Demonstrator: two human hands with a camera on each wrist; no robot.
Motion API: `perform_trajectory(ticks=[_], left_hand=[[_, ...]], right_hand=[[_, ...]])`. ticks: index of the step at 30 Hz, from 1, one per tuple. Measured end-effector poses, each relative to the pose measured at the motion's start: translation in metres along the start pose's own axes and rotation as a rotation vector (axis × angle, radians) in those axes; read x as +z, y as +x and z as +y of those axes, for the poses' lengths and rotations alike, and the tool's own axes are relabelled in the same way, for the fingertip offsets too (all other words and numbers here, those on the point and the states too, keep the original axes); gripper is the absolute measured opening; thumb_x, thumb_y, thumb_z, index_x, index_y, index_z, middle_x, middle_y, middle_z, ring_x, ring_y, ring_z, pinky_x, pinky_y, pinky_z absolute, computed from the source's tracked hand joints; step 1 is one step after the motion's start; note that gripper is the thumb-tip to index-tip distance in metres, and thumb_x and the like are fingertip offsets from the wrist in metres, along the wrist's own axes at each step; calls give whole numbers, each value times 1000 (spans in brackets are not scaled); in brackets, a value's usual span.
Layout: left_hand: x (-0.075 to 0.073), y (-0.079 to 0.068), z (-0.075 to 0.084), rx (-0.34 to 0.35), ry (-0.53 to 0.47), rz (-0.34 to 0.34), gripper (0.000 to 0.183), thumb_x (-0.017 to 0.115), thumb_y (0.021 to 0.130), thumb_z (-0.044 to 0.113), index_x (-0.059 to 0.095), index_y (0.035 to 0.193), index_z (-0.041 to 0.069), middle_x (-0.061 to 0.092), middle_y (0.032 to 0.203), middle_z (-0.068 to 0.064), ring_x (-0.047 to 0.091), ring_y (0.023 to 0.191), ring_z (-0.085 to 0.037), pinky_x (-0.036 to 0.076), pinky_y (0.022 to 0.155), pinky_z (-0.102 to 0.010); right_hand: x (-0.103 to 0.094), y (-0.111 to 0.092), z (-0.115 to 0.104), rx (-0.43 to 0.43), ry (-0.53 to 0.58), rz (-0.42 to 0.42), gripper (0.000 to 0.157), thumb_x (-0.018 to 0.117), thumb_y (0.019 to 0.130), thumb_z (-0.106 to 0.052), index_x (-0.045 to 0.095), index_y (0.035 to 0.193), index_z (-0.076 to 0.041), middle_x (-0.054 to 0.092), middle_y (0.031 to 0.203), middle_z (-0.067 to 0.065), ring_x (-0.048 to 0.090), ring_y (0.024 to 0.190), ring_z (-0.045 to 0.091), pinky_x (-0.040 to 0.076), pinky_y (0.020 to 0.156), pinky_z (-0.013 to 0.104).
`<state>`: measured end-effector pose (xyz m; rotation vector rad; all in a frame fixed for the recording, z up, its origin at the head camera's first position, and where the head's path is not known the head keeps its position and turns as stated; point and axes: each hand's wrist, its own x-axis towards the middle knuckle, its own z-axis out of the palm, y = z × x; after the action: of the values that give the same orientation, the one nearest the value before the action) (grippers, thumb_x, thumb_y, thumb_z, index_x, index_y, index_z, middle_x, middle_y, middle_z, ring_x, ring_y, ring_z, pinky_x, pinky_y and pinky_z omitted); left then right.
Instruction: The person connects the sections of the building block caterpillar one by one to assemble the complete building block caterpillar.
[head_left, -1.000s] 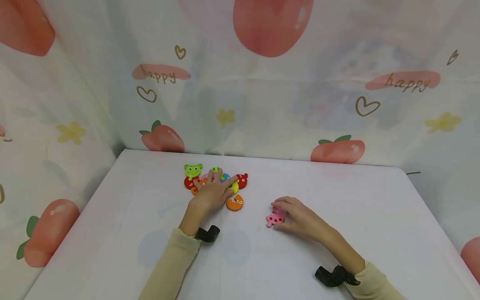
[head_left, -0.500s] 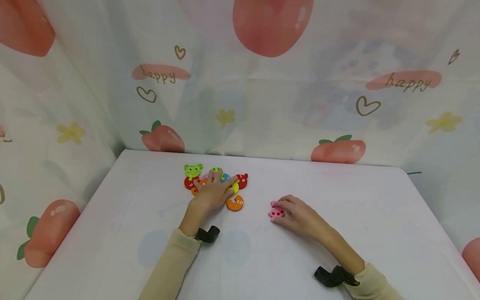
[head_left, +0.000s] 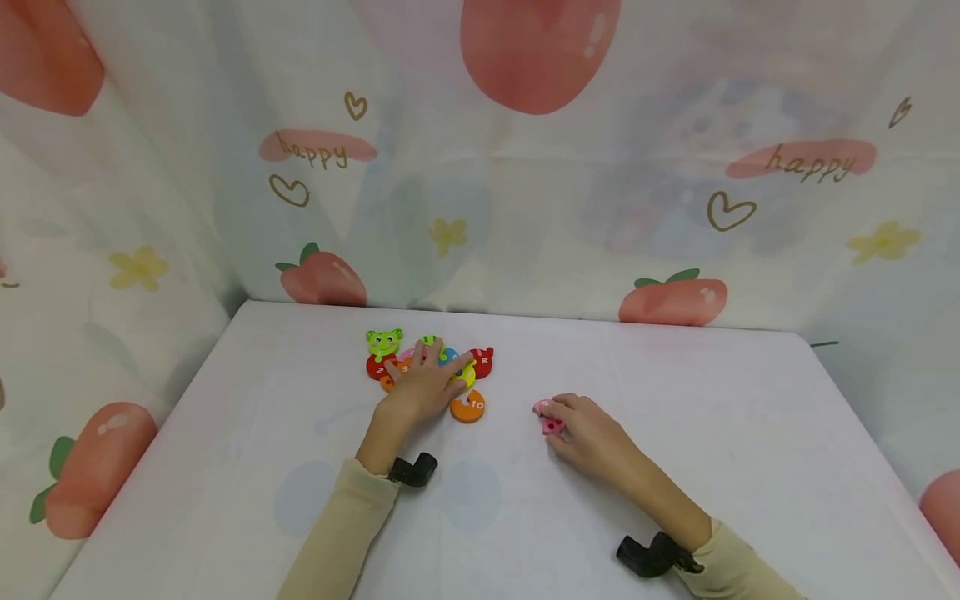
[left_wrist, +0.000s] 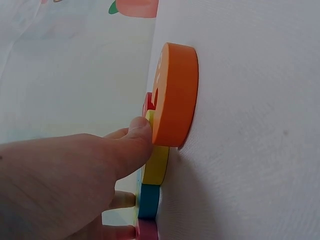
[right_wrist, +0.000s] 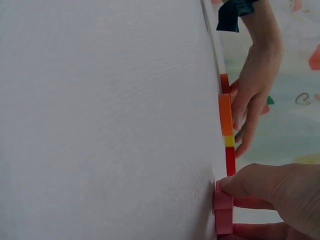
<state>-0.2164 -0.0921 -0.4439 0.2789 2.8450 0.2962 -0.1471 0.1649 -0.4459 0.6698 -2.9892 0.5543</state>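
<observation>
My left hand [head_left: 417, 392] rests with spread, fairly straight fingers over a joined row of colourful numbered puzzle pieces, partly hiding the middle ones. A green animal-face piece [head_left: 385, 342] tops the row's left end, and a red piece [head_left: 482, 363] sits at its right end. The orange piece marked 10 [head_left: 468, 407] lies just below the row, and its thick edge shows near my left thumb in the left wrist view. To the right, my right hand [head_left: 596, 437] pinches a pink spotted puzzle piece [right_wrist: 223, 205] between thumb and fingers, close over the table.
The white cloth-covered table [head_left: 660, 375] reaches back to a printed curtain [head_left: 525, 200], which also hangs along the left. A black wrist mount [head_left: 414, 470] sits on the left wrist, and another black mount [head_left: 651, 557] on the right.
My right hand has turned the pink piece and closed its fingers further round it, moving slightly left. The left hand stays in place on the row.
</observation>
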Motion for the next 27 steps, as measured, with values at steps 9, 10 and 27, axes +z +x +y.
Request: perform_trajectory(ticks=[9,10,27], left_hand=[[-2,-1,0,-3,9,-13,54,46,98,48,28,149,46,12,164,-11,7,151,-42,11,106,-80],[-2,-1,0,-3,10,-14,54,46,98,48,28,149,46,12,164,-11,7,151,-42,11,106,-79],[2,0,-2,13,9,11,52,44,99,49,30,149,45,13,164,-11,8,151,-43,13,107,-79]], right_hand=[[3,9,2,-1,58,7,32,78,81,-19,71,110,-10,68,110,9,61,100,23,57,85,39],[3,12,1,2,79,-6,30,78,81,-19,71,110,-10,68,110,8,61,101,23,57,85,38],[24,122,0,-41,313,16,36,64,90,-9,63,126,-3,62,129,16,57,120,31,50,102,44]])
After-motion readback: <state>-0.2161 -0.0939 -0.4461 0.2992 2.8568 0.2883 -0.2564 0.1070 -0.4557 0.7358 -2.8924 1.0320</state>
